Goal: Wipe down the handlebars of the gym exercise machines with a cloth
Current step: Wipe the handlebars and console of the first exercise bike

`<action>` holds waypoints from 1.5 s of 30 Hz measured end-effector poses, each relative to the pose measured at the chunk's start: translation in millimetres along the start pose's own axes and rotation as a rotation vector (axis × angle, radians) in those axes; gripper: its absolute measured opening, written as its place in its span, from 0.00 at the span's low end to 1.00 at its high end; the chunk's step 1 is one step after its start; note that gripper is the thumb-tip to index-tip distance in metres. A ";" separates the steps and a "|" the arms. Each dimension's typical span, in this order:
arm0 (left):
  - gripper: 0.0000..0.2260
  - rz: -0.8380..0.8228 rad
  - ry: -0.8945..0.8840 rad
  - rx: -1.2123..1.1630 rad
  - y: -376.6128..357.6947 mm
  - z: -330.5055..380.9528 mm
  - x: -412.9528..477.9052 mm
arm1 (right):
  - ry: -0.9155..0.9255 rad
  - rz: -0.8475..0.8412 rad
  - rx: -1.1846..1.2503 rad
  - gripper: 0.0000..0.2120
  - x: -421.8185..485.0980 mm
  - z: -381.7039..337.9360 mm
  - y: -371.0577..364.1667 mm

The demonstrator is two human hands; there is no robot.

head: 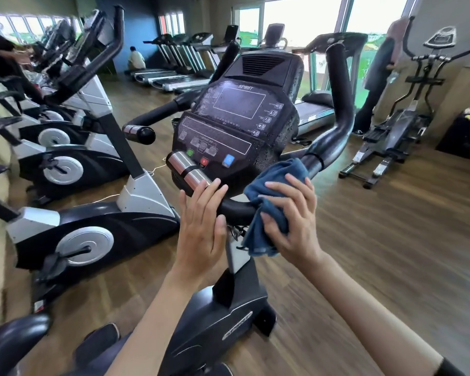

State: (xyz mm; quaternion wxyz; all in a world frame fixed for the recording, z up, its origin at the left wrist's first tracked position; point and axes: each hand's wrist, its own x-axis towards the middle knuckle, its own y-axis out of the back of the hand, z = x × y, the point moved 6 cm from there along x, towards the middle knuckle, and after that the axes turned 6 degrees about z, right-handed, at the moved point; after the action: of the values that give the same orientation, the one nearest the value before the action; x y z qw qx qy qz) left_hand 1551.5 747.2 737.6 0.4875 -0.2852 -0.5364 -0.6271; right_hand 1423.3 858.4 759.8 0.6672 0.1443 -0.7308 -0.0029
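Blue cloth (272,180) is gripped around the handlebar (238,208) by the right hand (293,218); left hand's (201,221) straight fingers (212,191) touch the handlebar.

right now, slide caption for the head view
Right hand grips a blue cloth on the bike handlebar; left hand rests on it.

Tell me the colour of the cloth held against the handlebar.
Dark blue. The cloth shows clearly in the head view, gripped by the right hand on the black handlebar.

We read only "SPIRIT", at the top of the console (236,112) of the exercise bike (201,335). Below the console, the badge (238,325) on the bike's lower housing is too blurred for us.
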 end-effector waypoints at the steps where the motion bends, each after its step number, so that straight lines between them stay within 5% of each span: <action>1: 0.19 0.004 0.000 0.000 -0.5 -0.2 -0.1 | 0.045 -0.027 -0.010 0.11 -2.8 -0.3 -0.4; 5: 0.19 0.022 -0.005 -0.008 -0.8 0.0 -0.1 | 0.194 -0.140 -0.044 0.15 2.4 23.3 -0.9; 12: 0.20 0.016 -0.050 0.023 0.7 -3.1 0.2 | -0.009 -0.068 -0.068 0.12 27.4 73.6 13.1; 18: 0.20 0.000 -0.073 0.017 -1.1 -5.2 -2.7 | -0.162 0.123 -0.016 0.05 13.4 34.0 7.0; 27: 0.17 0.226 -0.298 0.004 -14.4 -12.1 -12.3 | 0.254 0.056 -0.132 0.15 -14.2 6.1 -9.2; 42: 0.19 0.557 -0.532 -0.084 -28.8 -27.4 4.9 | 0.408 0.287 -0.026 0.24 -13.3 35.8 -17.0; 45: 0.19 0.639 -0.538 -0.121 -27.1 -24.8 1.8 | 0.418 0.357 -0.025 0.19 -16.4 38.6 -20.9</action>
State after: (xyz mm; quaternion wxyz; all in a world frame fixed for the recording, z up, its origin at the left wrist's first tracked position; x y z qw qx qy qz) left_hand 1530.1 721.7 722.0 0.4823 -0.6188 -0.4916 -0.3778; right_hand 1391.0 834.7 735.5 0.7951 0.0023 -0.5912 0.1356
